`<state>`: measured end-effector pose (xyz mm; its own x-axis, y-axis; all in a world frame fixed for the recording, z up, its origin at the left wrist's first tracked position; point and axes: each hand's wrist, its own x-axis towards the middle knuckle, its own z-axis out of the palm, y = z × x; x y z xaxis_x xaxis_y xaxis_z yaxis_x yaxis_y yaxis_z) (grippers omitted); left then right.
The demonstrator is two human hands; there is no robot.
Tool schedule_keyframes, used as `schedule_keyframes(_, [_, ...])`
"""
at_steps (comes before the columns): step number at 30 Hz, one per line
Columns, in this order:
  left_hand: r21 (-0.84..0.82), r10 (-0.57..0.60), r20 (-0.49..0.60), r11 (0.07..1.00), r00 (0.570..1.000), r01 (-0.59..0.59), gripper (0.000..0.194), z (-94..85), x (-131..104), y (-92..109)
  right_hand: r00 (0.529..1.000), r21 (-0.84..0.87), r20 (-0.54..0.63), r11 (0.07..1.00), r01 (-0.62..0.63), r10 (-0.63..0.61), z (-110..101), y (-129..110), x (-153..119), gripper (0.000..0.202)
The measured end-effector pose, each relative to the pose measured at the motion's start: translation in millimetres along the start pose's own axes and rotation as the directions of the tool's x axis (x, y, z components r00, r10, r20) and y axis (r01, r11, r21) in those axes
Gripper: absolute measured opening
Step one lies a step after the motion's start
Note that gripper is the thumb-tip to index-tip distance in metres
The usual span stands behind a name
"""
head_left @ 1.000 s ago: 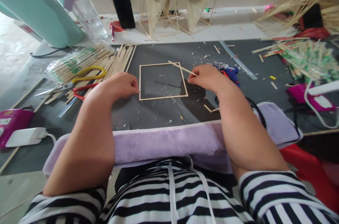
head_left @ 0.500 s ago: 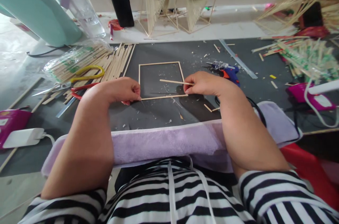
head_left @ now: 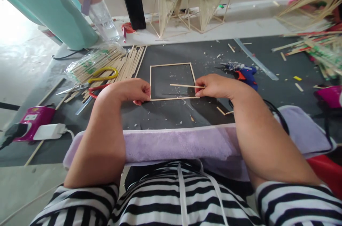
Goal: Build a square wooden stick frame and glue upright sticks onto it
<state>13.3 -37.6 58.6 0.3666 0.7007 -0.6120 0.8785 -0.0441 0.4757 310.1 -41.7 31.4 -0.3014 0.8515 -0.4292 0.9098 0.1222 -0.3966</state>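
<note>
A four-sided frame of thin wooden sticks [head_left: 171,64] lies flat on the dark grey tabletop, between my hands. My left hand [head_left: 137,90] is closed in a pinch at its near left corner, and the fingertips partly hide that corner. At the near right corner is my right hand [head_left: 212,85], its fingers closed around a loose wooden stick [head_left: 184,85]. That stick points left across the inside of the frame, above the table. The right fingertips also touch the frame's near right corner.
Scissors [head_left: 103,74] and a bundle of wooden sticks [head_left: 130,63] lie left. A glue gun [head_left: 245,72] and a clear glue stick [head_left: 256,58] lie right. Behind stand a phone [head_left: 133,3], a bottle [head_left: 103,15] and stick models [head_left: 205,1]. A lilac cloth [head_left: 176,144] lines the near edge.
The view has swung a little to the left, so everything appears further right. Both hands, the frame and the loose stick keep nearly the same places relative to one another.
</note>
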Motion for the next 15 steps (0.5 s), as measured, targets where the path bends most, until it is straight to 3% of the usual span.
schedule_keyframes(3, [0.014, -0.030, -0.036, 0.999, 0.999, 0.030, 0.011, 2.2, 4, 2, 0.999, 0.015, -0.028, 1.000, 0.021, -0.020, -2, -2, -1, 0.002])
schedule_keyframes(5, [0.032, -0.101, -0.155, 0.994, 0.983, 0.107, 0.022, 4.6, 9, 5, 0.994, 0.040, -0.108, 0.999, -0.014, 0.018, -3, -4, -1, 0.007])
schedule_keyframes(7, [0.051, -0.183, -0.318, 0.977, 0.930, 0.209, 0.030, 7.5, 14, 9, 0.976, 0.057, -0.182, 0.992, -0.111, 0.120, -4, -7, 1, 0.016])
schedule_keyframes(9, [0.058, -0.235, -0.413, 0.958, 0.880, 0.282, 0.032, 10.2, 20, 13, 0.956, 0.068, -0.200, 0.977, -0.204, 0.214, -3, -10, 2, 0.021])
schedule_keyframes(15, [0.103, -0.252, -0.412, 0.942, 0.875, 0.320, 0.027, 14.2, 24, 17, 0.935, 0.153, -0.191, 0.950, -0.273, 0.299, 1, -16, 4, 0.022])
